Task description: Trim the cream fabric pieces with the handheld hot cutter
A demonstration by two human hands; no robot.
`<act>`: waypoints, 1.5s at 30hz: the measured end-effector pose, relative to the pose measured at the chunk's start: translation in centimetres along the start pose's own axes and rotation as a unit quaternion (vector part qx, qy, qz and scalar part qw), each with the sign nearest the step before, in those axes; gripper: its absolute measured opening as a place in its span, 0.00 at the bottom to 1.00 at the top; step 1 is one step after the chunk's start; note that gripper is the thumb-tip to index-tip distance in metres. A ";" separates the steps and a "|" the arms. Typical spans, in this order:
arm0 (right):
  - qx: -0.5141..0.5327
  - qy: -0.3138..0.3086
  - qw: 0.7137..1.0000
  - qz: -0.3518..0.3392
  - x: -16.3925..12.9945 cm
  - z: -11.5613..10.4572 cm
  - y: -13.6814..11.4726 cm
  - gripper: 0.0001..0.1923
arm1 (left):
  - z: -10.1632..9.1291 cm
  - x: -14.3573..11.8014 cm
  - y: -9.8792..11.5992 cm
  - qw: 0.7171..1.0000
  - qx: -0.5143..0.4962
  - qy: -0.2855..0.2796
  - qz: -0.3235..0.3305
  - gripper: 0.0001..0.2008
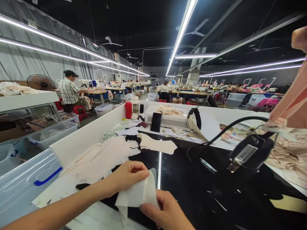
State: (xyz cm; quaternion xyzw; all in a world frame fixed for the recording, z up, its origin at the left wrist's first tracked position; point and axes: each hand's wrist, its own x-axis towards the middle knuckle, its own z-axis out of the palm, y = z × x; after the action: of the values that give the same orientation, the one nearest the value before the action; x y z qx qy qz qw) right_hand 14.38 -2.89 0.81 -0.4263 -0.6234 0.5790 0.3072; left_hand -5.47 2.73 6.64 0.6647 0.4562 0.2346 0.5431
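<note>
We hold 1 cream fabric piece (137, 194) over the worktop (184, 182), by its near edge: left hand (128, 176) pinching the top, right hand (166, 209) gripping the lower right side.

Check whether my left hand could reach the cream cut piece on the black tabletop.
Probably yes: the cream cut piece lies just beyond your left hand, with only bare black tabletop showing between them. That hand is pinching pale cloth, though, so it would likely need to let go first.
</note>
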 end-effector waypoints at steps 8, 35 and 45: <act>-0.069 -0.039 0.997 -0.019 0.0 0.3 -1.6 0.16 | -0.4 0.5 -0.4 0.995 0.079 0.029 0.063 0.23; -0.701 0.296 0.629 -0.160 3.2 -10.8 2.1 0.28 | 4.6 1.2 -6.9 0.760 0.469 0.026 0.450 0.18; -0.668 0.194 0.663 -0.278 0.4 -6.0 3.9 0.17 | 4.6 0.7 -6.2 0.779 0.462 0.001 0.424 0.18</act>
State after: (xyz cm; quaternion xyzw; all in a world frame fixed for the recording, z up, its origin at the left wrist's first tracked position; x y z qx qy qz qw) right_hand 20.20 0.10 -2.25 -0.4267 -0.8588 -0.2002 0.2006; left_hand -3.62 0.92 -0.68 0.9618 0.1828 0.2034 0.0165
